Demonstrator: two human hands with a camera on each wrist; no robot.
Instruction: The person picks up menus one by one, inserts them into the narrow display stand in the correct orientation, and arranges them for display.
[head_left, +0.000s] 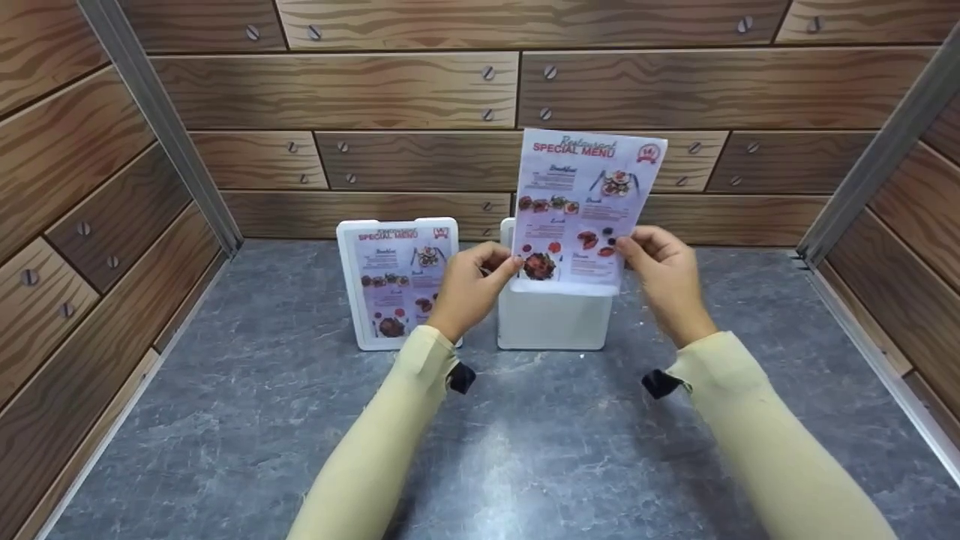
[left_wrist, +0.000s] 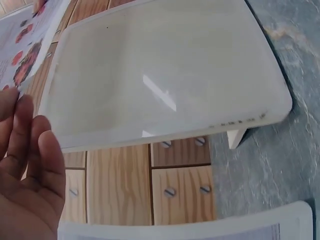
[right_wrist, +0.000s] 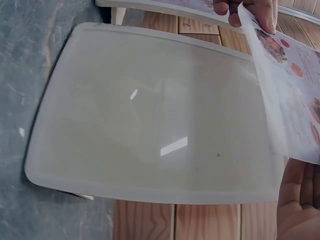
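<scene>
A printed menu sheet (head_left: 577, 210), headed "Special Menu", is held up by both hands, tilted slightly to the right. My left hand (head_left: 474, 289) pinches its lower left edge between thumb and fingers. At the lower right edge, my right hand (head_left: 664, 277) pinches it the same way. Just behind and below the sheet stands a blank white display stand (head_left: 555, 322), its upper part mostly hidden in the head view. In the right wrist view, the stand's glossy panel (right_wrist: 150, 115) shows nothing printed, and the sheet's bottom edge hangs in front of its top end.
A second white stand (head_left: 345, 285) with a similar menu in it stands to the left, partly behind my left hand. Both stands are on a grey marbled tabletop (head_left: 247, 420). Wood-patterned walls (head_left: 360, 90) enclose the back and sides, with metal posts (head_left: 161, 120) at the corners.
</scene>
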